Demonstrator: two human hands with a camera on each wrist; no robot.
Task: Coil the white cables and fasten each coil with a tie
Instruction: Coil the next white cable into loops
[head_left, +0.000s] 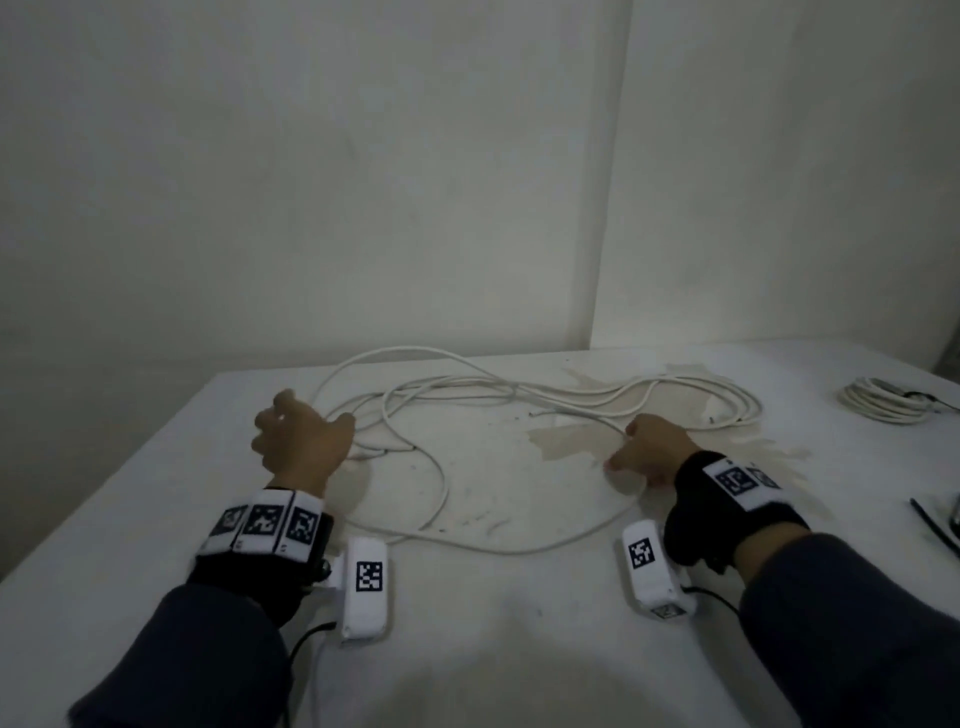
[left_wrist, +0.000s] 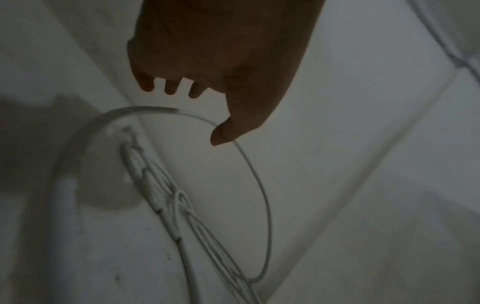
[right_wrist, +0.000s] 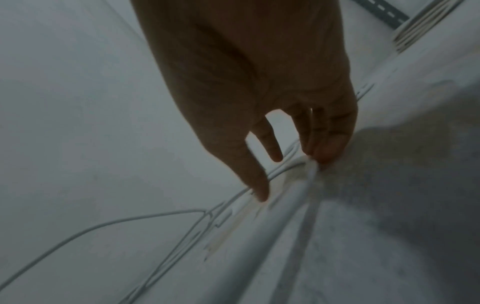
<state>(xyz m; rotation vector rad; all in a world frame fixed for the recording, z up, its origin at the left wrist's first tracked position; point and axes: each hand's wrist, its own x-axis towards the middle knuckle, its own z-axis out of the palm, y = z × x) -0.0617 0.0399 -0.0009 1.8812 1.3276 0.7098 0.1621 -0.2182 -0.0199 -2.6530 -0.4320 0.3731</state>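
Cable (head_left: 467, 395) sprawls loose and uncoiled across the counter (head_left: 493, 649), its long run lying side to side between my two hands, with one finished coil (head_left: 883, 402) set well apart at the far right. My right hand (head_left: 649, 452) sits nearer the strand, fingers (right_wrist: 324, 148) pressed down onto it, though I cannot tell if they pinch it. My left hand (head_left: 301, 441) hovers with a slack, empty grip just beside the loops, thumb (left_wrist: 226, 131) close to one curve.
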